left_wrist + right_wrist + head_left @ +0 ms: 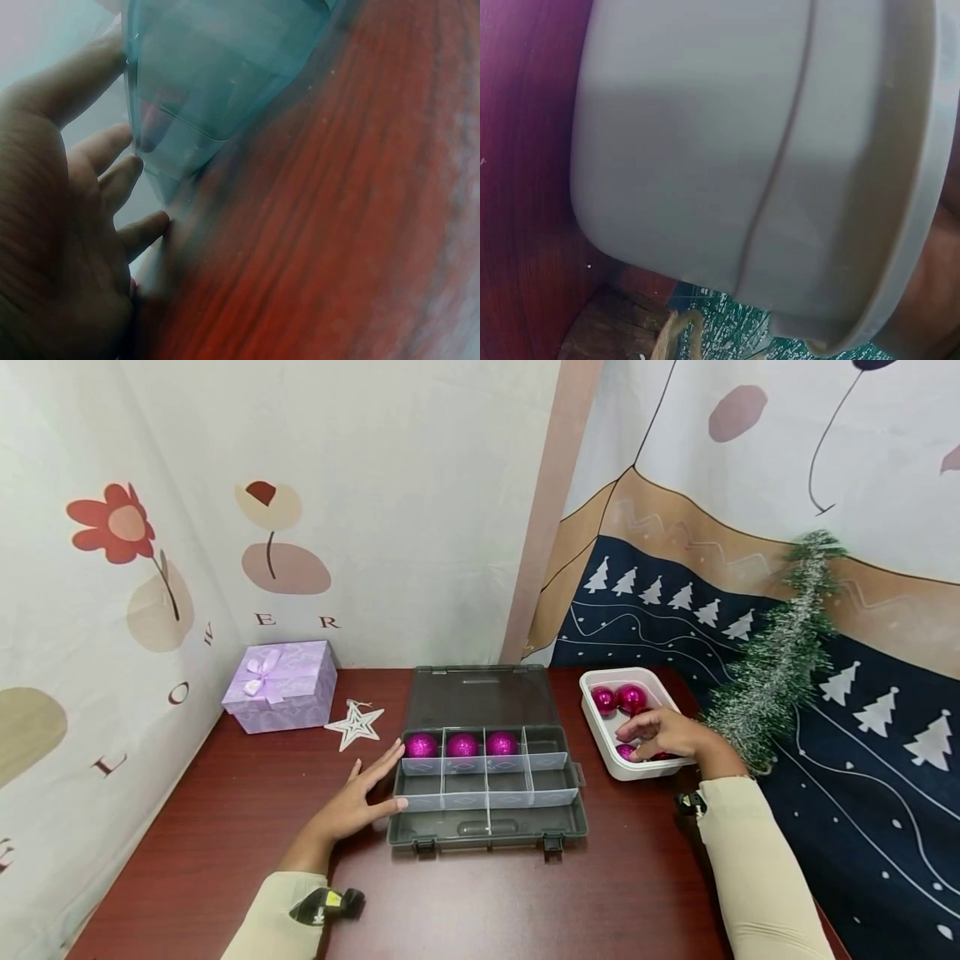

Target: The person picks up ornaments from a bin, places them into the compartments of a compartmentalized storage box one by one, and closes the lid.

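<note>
A dark translucent organizer box (438, 842) lies on the table with its lid laid back and dividers forming compartments. Three magenta glitter balls fill the back row's first three compartments, among them the leftmost ball (422, 745). My left hand (351, 808) rests against the box's left side, fingers spread, thumb at the front. In the left wrist view its fingertips touch the box wall. My right hand (667, 732) reaches over the white tub (592, 727), fingers loosely bent above a magenta ball (625, 751). Shiny magenta balls (632, 697) sit at the tub's back; the right wrist view shows mostly its outer wall.
A lilac gift box (281, 689) with a bow stands at the back left, a white star ornament (355, 725) beside it. Right of the tub rises a small frosted green tree (787, 668). Printed cloth hangs behind the table (450, 910).
</note>
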Available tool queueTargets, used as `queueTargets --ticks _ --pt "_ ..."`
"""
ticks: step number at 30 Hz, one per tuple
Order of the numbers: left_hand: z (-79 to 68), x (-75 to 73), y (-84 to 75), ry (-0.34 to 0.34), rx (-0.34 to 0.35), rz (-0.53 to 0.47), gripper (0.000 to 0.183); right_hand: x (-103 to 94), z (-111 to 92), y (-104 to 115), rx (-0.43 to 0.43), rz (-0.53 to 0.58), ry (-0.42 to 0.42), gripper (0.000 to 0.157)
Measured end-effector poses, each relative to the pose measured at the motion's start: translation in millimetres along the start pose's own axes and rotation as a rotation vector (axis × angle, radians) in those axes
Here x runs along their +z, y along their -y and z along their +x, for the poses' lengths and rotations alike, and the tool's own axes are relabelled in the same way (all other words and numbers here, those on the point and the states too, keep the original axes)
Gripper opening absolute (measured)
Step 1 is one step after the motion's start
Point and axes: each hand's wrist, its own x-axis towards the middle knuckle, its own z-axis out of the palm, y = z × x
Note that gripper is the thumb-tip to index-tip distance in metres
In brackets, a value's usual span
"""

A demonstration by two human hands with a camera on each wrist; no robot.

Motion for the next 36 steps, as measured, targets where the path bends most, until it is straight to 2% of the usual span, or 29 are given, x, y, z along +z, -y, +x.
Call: queueTargets --ticks 11,18,30,36 --pt "-0.2 0.0 -0.4 -0.001 0.007 -0.004 0.091 0.6 1 0 0.014 -0.015 -0.001 0.037" --pt "0.1 0.4 0.9 -0.001 0.005 -0.007 0.090 -3.4 -6 4 0.015 -0.041 -0.073 0.039" --pt "-1.1 -0.1 0.0 -0.003 0.003 -0.007 0.091 -4.4 -17 18 -0.033 -0.089 -0.161 0.040" --pt "-1.0 0.1 0.2 -0.007 0.006 -0.007 0.091 -1.5 -21 19 -0.101 -0.100 -0.214 0.047"
